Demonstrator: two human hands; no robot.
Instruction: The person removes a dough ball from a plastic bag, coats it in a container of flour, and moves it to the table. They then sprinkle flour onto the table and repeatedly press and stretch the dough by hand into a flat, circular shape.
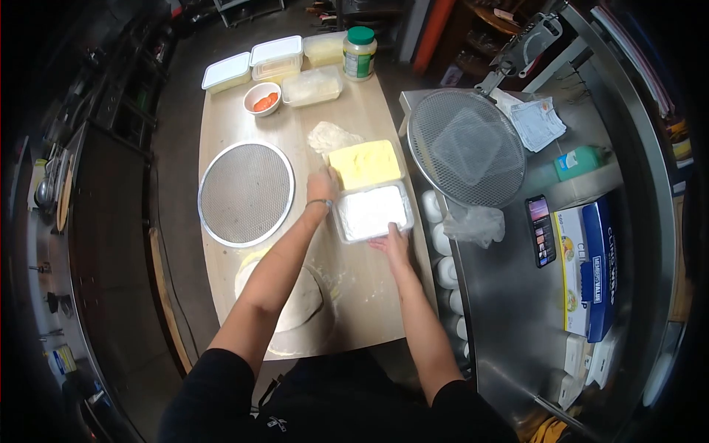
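Note:
My right hand (391, 241) grips the near right corner of a plastic container of white powder (374, 213), thumb over its rim and fingers along its side. My left hand (323, 184) is blurred at the left edge of a tub of yellow, crumbly food (364, 164); its fingers are not clear enough to read. Just beyond it lies a pale, crumpled lump (332, 138), perhaps dough or plastic. Under my left forearm is a large round of dough (299, 301), partly hidden, with flour dusted around it. A round mesh pizza screen (246, 193) lies flat to the left.
Lidded containers (277, 52), a clear container (312, 86), a bowl of red slices (263, 100) and a green-capped jar (360, 53) stand at the table's far end. On the steel counter are another mesh screen (467, 148), a phone (540, 230) and cling wrap boxes (595, 269).

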